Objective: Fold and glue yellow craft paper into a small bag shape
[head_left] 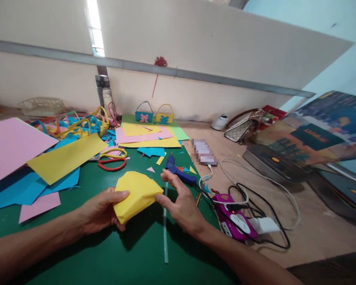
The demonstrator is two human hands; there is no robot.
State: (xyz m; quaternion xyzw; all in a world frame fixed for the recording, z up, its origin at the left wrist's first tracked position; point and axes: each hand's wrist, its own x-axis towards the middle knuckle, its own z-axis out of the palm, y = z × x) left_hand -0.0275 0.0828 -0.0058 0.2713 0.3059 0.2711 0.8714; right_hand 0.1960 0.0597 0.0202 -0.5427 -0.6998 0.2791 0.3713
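My left hand [99, 208] grips a folded yellow paper piece [136, 194], thumb on top and fingers beneath. It is held just above a green mat [112, 253]. My right hand [180, 206] is at the paper's right corner; its thumb tip meets the edge while the other fingers stretch out apart. Right behind that hand lies a blue glue gun [180, 173], and a long translucent glue stick [165, 233] runs under the hand toward me. Scissors [112, 160] with red and yellow handles rest beyond the left hand.
Coloured paper sheets [68, 158] and scraps cover the left side. Two small paper handbags [144, 117] stand at the back. On the right are a phone [204, 151], a magenta power strip [233, 217] with tangled cables, and dark cases [273, 162].
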